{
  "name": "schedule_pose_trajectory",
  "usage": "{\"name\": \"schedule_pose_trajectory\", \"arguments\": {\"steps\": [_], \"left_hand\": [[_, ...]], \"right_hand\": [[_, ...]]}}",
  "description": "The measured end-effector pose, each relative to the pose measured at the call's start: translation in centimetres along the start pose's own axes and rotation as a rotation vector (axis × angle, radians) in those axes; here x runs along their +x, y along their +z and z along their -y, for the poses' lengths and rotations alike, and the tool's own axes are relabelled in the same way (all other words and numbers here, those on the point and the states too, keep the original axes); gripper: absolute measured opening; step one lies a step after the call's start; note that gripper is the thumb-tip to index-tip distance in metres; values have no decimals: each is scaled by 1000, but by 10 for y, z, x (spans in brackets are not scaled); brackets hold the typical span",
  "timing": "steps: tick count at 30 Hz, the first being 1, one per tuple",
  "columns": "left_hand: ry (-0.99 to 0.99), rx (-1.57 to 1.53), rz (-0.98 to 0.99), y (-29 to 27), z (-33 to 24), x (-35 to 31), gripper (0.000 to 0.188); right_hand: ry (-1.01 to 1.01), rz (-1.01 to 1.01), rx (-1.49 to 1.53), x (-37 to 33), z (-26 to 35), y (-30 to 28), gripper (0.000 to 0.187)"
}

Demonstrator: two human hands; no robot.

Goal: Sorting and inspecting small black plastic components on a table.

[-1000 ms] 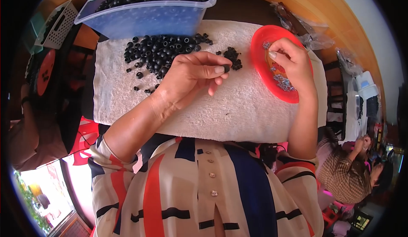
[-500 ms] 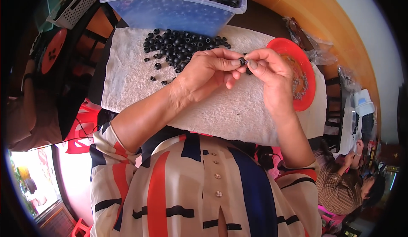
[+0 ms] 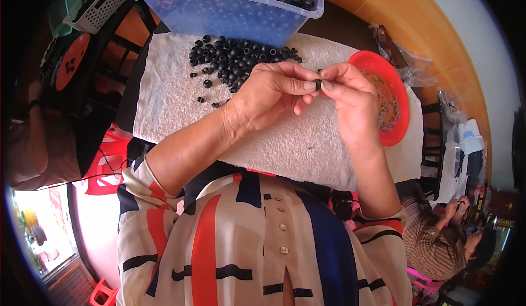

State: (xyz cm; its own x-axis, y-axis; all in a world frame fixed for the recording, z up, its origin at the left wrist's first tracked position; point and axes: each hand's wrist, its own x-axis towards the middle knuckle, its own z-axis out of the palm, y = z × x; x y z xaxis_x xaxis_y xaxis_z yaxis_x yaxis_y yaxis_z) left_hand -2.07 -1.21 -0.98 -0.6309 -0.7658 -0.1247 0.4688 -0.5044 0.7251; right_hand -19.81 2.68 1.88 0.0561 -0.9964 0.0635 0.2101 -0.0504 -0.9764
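Between the fingertips of both hands sits a small black round cap-like part (image 3: pixel 317 84), partly covered by the thumbs. My left hand (image 3: pixel 276 93) pinches it from the left between thumb and index finger. From the right, the thumb and index finger of my right hand (image 3: pixel 350 95) close on the same part; whether they also hold a smaller piece is hidden. Beyond my left hand, a heap of black rounded parts (image 3: pixel 233 59) lies on a white towel (image 3: pixel 175 103). To the right of my right hand, a red bowl (image 3: pixel 402 114) holds many small shiny metal pieces.
A translucent bluish plastic bin (image 3: pixel 230 15) full of black parts stands at the towel's far edge. At the far left are a white perforated basket (image 3: pixel 104 4) and a red plate (image 3: pixel 79 51). Another person (image 3: pixel 435 245) sits at the right, and a person's arm shows at left.
My hands stay together at nearly the same spot. The shiny bit seen at the black part between my fingertips no longer shows. The whole view has shifted slightly.
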Motion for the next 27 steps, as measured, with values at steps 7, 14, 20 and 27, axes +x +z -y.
{"name": "schedule_pose_trajectory", "arguments": {"steps": [7,14,20,27], "left_hand": [[50,1,-30,0,1,4,12],[109,34,-19,-4,-5,8,16],[204,6,-8,-13,-11,3,21],[349,-39,105,-13,-24,5,23]], "right_hand": [[-87,-88,-147,-7,-1,7,11],[-355,1031,110,-39,72,39,24],[-286,1160,-320,-76,119,18,24],[-382,936,-332,-91,108,43,24]]}}
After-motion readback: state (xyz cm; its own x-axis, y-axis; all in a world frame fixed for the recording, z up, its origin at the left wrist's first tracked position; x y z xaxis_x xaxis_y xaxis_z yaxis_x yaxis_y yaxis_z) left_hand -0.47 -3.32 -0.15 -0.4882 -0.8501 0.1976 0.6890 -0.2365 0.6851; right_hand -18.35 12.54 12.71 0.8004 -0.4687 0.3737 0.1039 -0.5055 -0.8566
